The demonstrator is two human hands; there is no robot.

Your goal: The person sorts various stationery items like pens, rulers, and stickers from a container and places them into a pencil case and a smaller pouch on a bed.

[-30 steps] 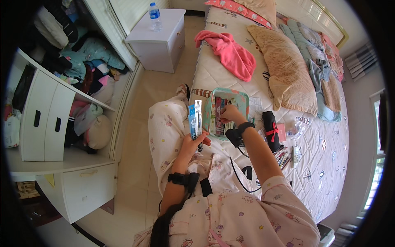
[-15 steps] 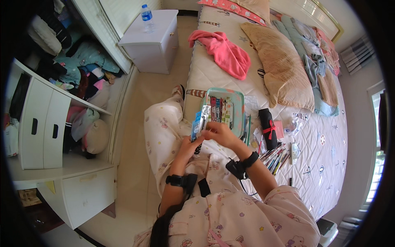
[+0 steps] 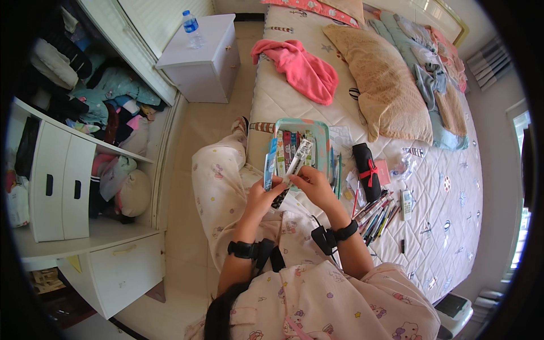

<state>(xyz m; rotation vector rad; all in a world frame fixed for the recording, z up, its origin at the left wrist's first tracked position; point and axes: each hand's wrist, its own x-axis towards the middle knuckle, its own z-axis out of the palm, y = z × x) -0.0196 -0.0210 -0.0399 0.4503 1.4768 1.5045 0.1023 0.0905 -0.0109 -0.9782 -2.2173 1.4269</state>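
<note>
Over my lap, my left hand (image 3: 262,198) is closed round a slim blue packet (image 3: 270,163) that stands up from its fingers. My right hand (image 3: 313,186) pinches a long, narrow black-and-white packet (image 3: 298,158), tilted to the upper right. Its dark lower end passes close by the left fingertips; whether they touch it I cannot tell. Just beyond both hands, a teal box (image 3: 326,141) with a pale pattern sits on the bed's edge. Several slim packets (image 3: 290,146) in red, green and white stand in rows inside it.
Right of the box lie a black roll tied with red ribbon (image 3: 368,170), loose pens (image 3: 381,218), a white remote (image 3: 406,205) and a pink box (image 3: 383,171). A pink cloth (image 3: 306,71) and a tan pillow (image 3: 382,90) lie farther back. A bottle (image 3: 191,28) stands on the nightstand (image 3: 198,62).
The two packets, held close together before, are now apart: the black-and-white one leans right in my right hand, the blue one stays left. The view has shifted slightly.
</note>
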